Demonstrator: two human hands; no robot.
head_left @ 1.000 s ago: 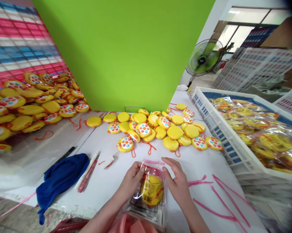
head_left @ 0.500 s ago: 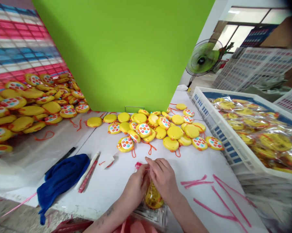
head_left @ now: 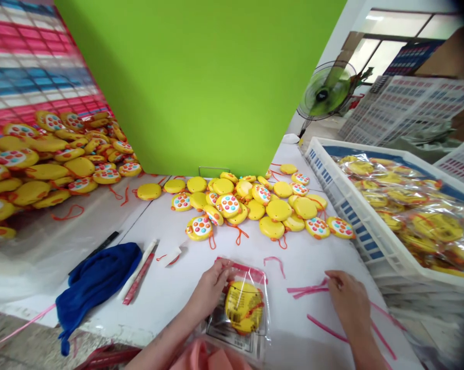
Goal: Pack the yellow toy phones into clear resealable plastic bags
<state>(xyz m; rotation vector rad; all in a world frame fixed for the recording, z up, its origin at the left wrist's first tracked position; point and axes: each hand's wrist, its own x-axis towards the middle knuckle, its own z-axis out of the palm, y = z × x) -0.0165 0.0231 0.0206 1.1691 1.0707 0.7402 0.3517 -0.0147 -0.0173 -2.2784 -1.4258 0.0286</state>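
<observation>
A clear plastic bag with a pink band along its top lies on the table in front of me. Inside it is a yellow duck-like toy with its plain side up, partly behind dark print. My left hand pinches the bag's upper left edge. Further right, my right hand is over the loose pink strips, its fingers extended to the left, with nothing seen in them. A short curved pink strip lies above the bag.
Several yellow toys with orange loops lie before a green panel; more are heaped at left. A white crate of bagged toys stands at right. A blue cloth, a black pen and a fan are also there.
My hands have moved apart: the right has gone right, away from the bag, while the left stays at its edge. The bag now lies flatter, and a curved pink strip has appeared above it.
</observation>
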